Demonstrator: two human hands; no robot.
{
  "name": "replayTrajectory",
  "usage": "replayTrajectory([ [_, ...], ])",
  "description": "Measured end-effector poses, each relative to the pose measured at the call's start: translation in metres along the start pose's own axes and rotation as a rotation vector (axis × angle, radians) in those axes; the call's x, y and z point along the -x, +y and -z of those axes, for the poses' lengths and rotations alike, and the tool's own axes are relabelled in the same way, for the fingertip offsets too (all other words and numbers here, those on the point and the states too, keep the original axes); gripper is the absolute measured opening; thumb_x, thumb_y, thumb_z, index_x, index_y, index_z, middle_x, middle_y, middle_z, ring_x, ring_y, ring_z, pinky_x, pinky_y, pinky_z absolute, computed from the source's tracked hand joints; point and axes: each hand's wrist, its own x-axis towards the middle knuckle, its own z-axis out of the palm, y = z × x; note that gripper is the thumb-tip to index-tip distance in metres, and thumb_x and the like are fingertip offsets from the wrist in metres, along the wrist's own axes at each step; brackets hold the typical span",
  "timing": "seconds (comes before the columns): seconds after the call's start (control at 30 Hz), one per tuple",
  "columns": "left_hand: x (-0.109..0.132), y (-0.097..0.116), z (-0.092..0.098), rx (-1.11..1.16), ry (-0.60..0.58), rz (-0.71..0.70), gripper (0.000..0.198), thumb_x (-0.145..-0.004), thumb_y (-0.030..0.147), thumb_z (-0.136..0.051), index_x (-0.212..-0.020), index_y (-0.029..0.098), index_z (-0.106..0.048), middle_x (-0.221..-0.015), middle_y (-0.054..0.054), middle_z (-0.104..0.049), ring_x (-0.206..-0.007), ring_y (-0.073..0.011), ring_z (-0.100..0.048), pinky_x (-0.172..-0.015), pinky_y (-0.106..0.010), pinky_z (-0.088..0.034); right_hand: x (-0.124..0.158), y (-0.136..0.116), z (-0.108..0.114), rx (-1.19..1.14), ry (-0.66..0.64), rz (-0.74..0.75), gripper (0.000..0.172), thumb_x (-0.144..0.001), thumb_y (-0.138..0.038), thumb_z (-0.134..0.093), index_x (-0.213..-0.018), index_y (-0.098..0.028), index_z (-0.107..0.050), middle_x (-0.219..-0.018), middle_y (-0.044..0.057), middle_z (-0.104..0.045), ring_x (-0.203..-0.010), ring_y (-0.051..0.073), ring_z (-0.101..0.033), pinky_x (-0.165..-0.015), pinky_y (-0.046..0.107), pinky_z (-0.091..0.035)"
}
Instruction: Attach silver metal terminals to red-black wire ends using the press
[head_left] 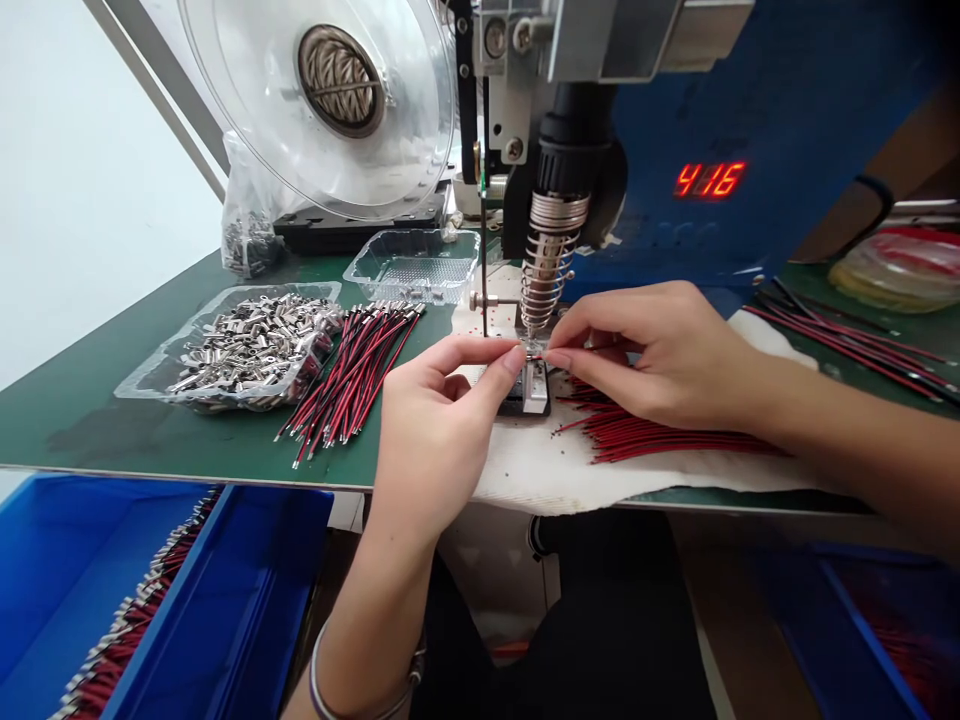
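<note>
My left hand (pixel 450 420) is closed in a pinch, thumb against forefinger, on what looks like a small metal connector, mostly hidden by the fingertips. Facing it, my right hand (pixel 660 350) pinches a thin red-and-black wire (pixel 535 356), of which only a short bit shows. The fingertips of both hands nearly meet under the spring-wrapped soldering iron (pixel 551 260), just above a small metal block (pixel 534 388). Loose red-and-black wires (pixel 660 440) lie on a white cloth (pixel 540 470) below my right hand.
Left on the green table (pixel 90 420) are a clear tray (pixel 157 375) of metal connectors and a bundle of wires with connectors (pixel 352 385). Behind stand another clear tray (pixel 412 265) and a solder-wire reel (pixel 337 80). A blue machine (pixel 675 240) displays 416. Blue bins (pixel 247 600) sit below.
</note>
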Motion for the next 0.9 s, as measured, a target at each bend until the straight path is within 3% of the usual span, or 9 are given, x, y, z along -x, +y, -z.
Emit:
replayTrajectory([
  [0.33, 0.001, -0.001, -0.002, 0.03, 0.009, 0.007, 0.022, -0.089, 0.046, -0.096, -0.091, 0.025, -0.089, -0.076, -0.002, -0.076, -0.066, -0.0156, -0.068, -0.057, -0.027, -0.047, -0.001, -0.006, 0.0, -0.022, 0.012, -0.072, 0.018, -0.105, -0.024, -0.068, -0.089, -0.022, -0.076, -0.07, -0.001, -0.073, -0.056, 0.014, -0.059, -0.065, 0.031, -0.048],
  [0.63, -0.001, 0.001, -0.004, 0.046, 0.062, -0.005, 0.017, -0.084, 0.041, -0.1, -0.088, 0.027, -0.091, -0.074, 0.0, -0.077, -0.058, -0.0098, -0.058, -0.052, -0.023, -0.037, -0.002, -0.01, -0.002, -0.02, 0.03, -0.152, 0.019, -0.102, -0.025, -0.067, -0.089, -0.024, -0.08, -0.07, 0.0, -0.075, -0.056, 0.015, -0.06, -0.063, 0.034, -0.048],
  [0.9, -0.001, 0.002, -0.005, 0.022, 0.052, 0.014, 0.02, -0.083, 0.043, -0.1, -0.089, 0.026, -0.092, -0.073, -0.001, -0.077, -0.057, -0.0118, -0.059, -0.052, -0.026, -0.037, -0.001, -0.014, -0.004, -0.077, 0.065, -0.206, 0.018, -0.098, -0.022, -0.072, -0.082, -0.023, -0.078, -0.066, -0.002, -0.074, -0.053, 0.014, -0.06, -0.064, 0.034, -0.048],
])
